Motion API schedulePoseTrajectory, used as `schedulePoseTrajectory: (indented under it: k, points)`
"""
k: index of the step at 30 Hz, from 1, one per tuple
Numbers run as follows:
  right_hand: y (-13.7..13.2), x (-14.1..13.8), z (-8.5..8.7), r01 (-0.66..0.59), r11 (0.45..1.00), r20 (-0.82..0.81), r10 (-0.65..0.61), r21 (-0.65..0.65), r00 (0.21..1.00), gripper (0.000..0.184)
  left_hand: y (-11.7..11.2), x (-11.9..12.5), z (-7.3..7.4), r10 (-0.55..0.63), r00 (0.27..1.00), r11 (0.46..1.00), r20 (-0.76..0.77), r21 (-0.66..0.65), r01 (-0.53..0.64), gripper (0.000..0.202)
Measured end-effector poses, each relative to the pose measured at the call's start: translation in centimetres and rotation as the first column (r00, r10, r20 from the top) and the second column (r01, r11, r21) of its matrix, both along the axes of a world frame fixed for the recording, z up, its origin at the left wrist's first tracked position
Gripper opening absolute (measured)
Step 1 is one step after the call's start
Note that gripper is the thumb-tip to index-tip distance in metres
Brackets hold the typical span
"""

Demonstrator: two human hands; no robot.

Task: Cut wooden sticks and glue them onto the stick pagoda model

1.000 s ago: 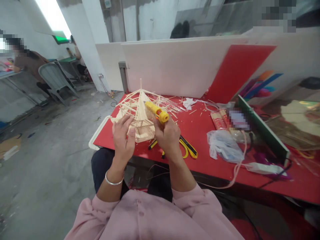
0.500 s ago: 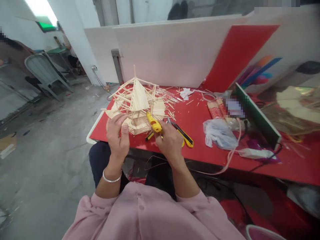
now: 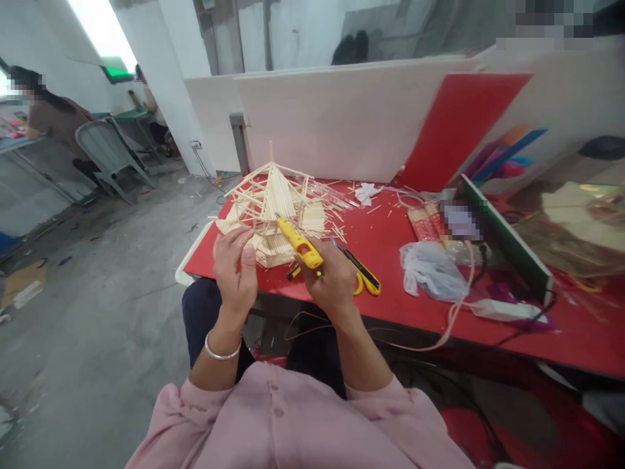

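Right hand [image 3: 334, 283] is wrapped around a yellow glue gun [image 3: 300, 244], full fist grip, gun tilted with the nozzle pointing up and away to the left. Nozzle tip sits at the front face of the stick model [image 3: 273, 202], right under the roof slats; can't tell if it actually touches. Left hand [image 3: 235, 270] is just beside the model's near-left corner, fingers curled in, thumb up against them. It may be pinching something small, but I can't tell whether it grips anything. Silver bracelet [image 3: 222, 353] on the left wrist, pink sleeves at the bottom of the view. Model stands upright at the near-left corner of the red table [image 3: 390, 306], peaked roof with one stick poking up from the apex. Loose sticks [image 3: 336, 229] are scattered just right of it. A yellow-and-black cutter [image 3: 364, 277] lies on the table behind the right hand, partly hidden by it. Further right: a crumpled plastic bag [image 3: 432, 270], packets of sticks [image 3: 422, 223] behind the bag, and a pale cable [image 3: 456, 312] running off the table's near edge. A white board [image 3: 342, 124] and a red board [image 3: 459, 124] lean upright behind the table. Far left in the background, another person [image 3: 53, 117] sits at a separate table near a grey chair [image 3: 110, 153], well apart.
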State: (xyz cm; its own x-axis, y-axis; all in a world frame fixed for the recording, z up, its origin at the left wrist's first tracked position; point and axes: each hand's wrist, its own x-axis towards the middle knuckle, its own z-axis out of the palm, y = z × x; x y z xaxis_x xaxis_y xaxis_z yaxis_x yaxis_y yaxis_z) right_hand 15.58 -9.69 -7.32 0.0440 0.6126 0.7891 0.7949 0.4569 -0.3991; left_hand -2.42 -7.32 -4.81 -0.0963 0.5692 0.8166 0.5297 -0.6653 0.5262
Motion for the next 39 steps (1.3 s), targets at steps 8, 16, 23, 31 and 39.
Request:
schedulePoseTrajectory:
  k: [8,16,23,31,39]
  points:
    - [0.9,-0.2,-0.2,0.100,0.995,0.008,-0.100,0.007,0.995,0.033,0.1,-0.6,-0.5,0.007,1.000,1.000,0.024,-0.025,-0.006,0.029]
    - [0.6,-0.3,-0.1,0.090,0.996,-0.013,-0.090,-0.012,0.996,0.031,0.1,0.1,-0.3,-0.019,1.000,0.999,0.003,-0.051,0.019,0.028]
    - [3.0,-0.3,0.8,0.097,0.995,-0.060,-0.098,-0.023,0.993,0.032,0.0,-0.2,-0.6,-0.018,1.000,0.999,0.006,-0.035,0.019,0.026]
    - [-0.9,-0.5,-0.6,-0.024,0.999,-0.087,0.026,0.024,0.996,0.026,0.3,0.5,-0.7,-0.043,0.999,0.997,0.006,-0.058,0.043,0.027]
    - [0.0,-1.1,-0.4,-0.059,0.998,-0.037,0.059,0.011,0.998,0.029,0.4,0.1,-0.8,-0.017,1.000,0.998,0.001,-0.061,0.017,0.028]
